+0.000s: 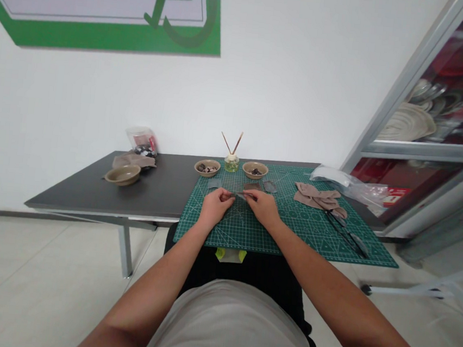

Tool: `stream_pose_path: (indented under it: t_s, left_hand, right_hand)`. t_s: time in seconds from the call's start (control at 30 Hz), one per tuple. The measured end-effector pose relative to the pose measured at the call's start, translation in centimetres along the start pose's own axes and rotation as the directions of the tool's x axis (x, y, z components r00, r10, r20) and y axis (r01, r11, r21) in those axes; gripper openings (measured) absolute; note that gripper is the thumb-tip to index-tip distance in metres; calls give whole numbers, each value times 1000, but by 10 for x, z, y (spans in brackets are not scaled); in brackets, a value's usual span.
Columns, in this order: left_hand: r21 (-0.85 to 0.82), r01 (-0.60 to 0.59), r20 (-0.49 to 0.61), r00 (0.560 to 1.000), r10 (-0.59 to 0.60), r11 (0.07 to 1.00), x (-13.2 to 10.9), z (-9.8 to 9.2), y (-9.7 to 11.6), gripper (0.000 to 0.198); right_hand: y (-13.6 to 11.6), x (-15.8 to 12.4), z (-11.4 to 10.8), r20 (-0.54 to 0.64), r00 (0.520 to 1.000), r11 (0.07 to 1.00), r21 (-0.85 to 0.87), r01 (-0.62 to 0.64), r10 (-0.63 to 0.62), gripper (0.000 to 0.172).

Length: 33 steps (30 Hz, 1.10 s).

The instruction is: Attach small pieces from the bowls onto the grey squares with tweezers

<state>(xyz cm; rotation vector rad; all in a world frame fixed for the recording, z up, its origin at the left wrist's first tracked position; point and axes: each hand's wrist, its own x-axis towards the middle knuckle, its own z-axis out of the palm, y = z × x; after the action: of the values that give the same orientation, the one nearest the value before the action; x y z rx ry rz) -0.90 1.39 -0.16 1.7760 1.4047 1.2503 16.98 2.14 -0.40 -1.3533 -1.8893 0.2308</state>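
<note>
In the head view, I record the left hand [214,206] and the right hand [264,208] close together over the green mat [242,230], near its middle. The fingers of both are drawn nearly closed, thumb against forefinger, pinching a small thin grey piece [240,195] between the two hands; I cannot tell what it is made of. Just beyond the hands lie a flat grey square [214,183] to the left, a brown patch [252,186] partly behind the right fingers, and a rounded clear piece [270,186] to the right. At the far edge I find a small glass jar [231,164] with two thin sticks leaning out, standing between a left bowl [207,168] and a right bowl [255,170], both containing small dark bits. On the mat's right side I note a crumpled beige cloth [315,196], with a black-framed item [344,232] nearer, touching it. A clear plastic bag [343,180] lies far right. On the bare left part of the desk [160,188] stands another bowl [123,175].
</note>
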Motion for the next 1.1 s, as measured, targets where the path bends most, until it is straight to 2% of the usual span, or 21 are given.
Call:
stream_pose_path:
  t_s: [0.13, 0.27, 0.43, 0.57, 0.87, 1.03, 1.1]
  left_hand:
    - [4, -6, 21, 1000, 6, 1000, 2, 1, -3, 10]
    - [4, -21, 30, 999, 21, 1000, 2, 2, -5, 10]
    - [-56, -25, 26, 999, 27, 998, 1, 2, -4, 10]
    - [-81, -29, 13, 999, 30, 996, 0, 0, 0, 7]
    - [-59, -1, -60, 998, -3, 998, -2, -3, 4, 8]
    - [-61, -14, -84, 996, 9, 998, -1, -3, 3, 9]
    - [-45, -22, -82, 996, 18, 999, -2, -3, 3, 9]
  right_hand:
    - [0, 0, 1, -36, 999, 1000, 15, 3, -2, 24]
    - [1, 0, 2, -19, 1000, 1000, 1, 12, -12, 25]
    - [-5, -4, 3, -70, 985, 988, -19, 156, -157, 29]
    - [-14, -4, 9, -32, 963, 962, -59, 267, -269, 34]
    - [-16, -11, 20, 54, 939, 923, -168, 345, -341, 49]
    - [-13, -10, 25, 83, 891, 878, -153, 454, -447, 49]
    - [-13, -10, 25, 93, 887, 877, -133, 462, -453, 50]
